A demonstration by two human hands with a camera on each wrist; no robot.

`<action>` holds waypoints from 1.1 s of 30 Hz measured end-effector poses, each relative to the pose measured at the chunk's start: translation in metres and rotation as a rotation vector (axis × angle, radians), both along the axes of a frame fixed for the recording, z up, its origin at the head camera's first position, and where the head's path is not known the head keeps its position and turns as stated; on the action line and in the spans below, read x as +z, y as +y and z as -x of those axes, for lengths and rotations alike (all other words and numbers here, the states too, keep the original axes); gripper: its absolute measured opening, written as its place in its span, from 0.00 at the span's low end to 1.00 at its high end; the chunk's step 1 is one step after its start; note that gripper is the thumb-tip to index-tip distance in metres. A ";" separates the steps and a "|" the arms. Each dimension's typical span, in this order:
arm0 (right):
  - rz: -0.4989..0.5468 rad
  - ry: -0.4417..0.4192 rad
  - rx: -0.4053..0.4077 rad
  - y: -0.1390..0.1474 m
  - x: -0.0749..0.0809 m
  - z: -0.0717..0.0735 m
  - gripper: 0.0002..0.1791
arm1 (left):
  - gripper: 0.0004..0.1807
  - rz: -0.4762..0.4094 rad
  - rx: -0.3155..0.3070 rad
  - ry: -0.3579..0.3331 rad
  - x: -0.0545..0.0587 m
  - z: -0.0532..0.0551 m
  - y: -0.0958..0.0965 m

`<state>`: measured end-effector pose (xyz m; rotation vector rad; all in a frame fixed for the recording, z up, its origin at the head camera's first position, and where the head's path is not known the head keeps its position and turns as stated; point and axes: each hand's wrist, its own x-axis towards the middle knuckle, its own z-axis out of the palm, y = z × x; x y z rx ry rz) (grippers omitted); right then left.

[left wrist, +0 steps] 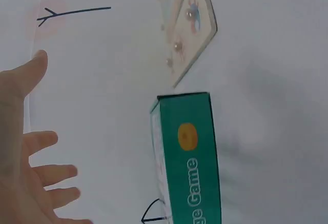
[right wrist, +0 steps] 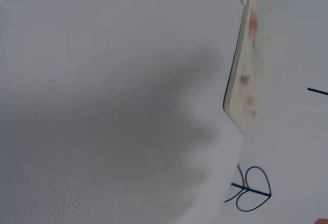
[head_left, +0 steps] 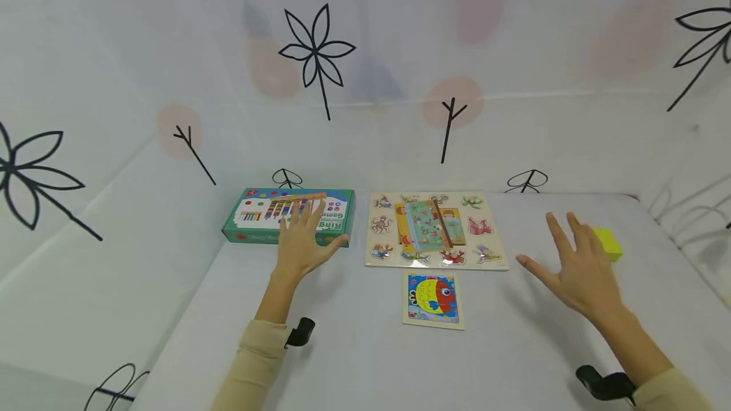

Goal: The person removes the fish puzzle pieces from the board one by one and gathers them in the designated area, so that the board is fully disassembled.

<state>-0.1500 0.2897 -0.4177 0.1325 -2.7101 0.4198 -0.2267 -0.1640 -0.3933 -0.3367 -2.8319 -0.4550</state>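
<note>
My left hand [head_left: 301,243] hovers with spread fingers in front of the green game box [head_left: 240,233], holding nothing; it covers part of the box. On the right, my right hand [head_left: 585,271] is raised over the table with fingers apart and nothing in it. Just behind it a yellow block [head_left: 608,244] is partly covered by the fingers. Between the hands lies a wooden peg board [head_left: 381,260] with animal pieces, and flat picture pieces [head_left: 425,227] are stacked on it. A small fish puzzle [head_left: 434,299] lies nearer to me.
A white-covered table [head_left: 365,360] carries everything. White cloth walls [head_left: 377,144] with black plant drawings stand behind and at the sides. Lying on top of the game box is a thin orange-brown strip [head_left: 299,196].
</note>
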 end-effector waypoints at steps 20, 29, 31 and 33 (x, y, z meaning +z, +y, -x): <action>0.267 -0.313 0.292 -0.076 -0.041 -0.009 0.37 | 0.32 -0.387 -0.481 -0.174 -0.065 -0.036 0.110; 0.214 -0.329 0.382 -0.094 -0.052 -0.008 0.36 | 0.33 -0.298 -0.510 -0.216 -0.082 -0.039 0.134; 0.210 -0.343 0.392 -0.095 -0.053 -0.007 0.37 | 0.34 -0.274 -0.521 -0.219 -0.085 -0.039 0.137; 0.201 -0.357 0.398 -0.097 -0.055 -0.007 0.37 | 0.35 -0.245 -0.528 -0.226 -0.086 -0.039 0.138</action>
